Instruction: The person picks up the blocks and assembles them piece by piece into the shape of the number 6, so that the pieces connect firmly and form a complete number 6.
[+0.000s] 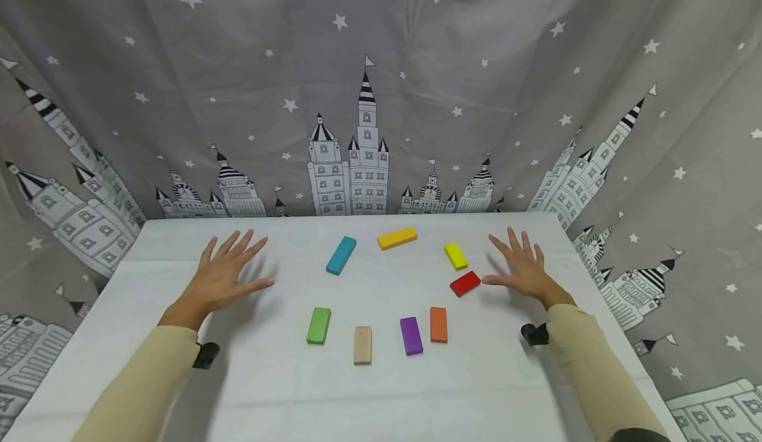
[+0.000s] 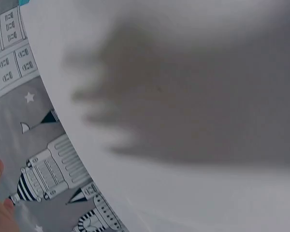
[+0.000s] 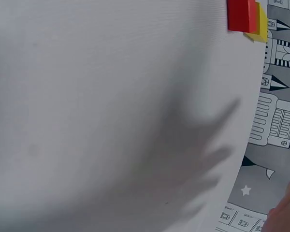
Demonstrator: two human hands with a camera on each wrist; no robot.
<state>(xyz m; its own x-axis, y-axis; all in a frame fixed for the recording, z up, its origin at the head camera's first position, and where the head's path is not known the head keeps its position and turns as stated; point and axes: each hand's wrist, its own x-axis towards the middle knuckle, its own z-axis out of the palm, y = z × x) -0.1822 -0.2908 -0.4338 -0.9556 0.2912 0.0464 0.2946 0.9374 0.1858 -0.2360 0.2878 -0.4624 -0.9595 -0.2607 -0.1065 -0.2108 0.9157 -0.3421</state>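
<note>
Both hands hover over the white table with fingers spread, holding nothing. The left hand (image 1: 225,279) is at the left side, nearest the blue block (image 1: 341,255) and the green block (image 1: 318,325). At the right side is the right hand (image 1: 522,270), its thumb tip close to the red block (image 1: 465,284). A bright yellow block (image 1: 456,256) lies just behind the red one. An orange-yellow block (image 1: 397,238) lies at the back. Toward the front lie a plain wooden block (image 1: 362,345), a purple block (image 1: 411,335) and an orange block (image 1: 438,325).
A white cloth covers the table (image 1: 286,389). Behind it and at both sides hangs a grey curtain (image 1: 238,65) printed with castles and stars. Each wrist wears a small black camera, and hand shadows fall on the cloth.
</note>
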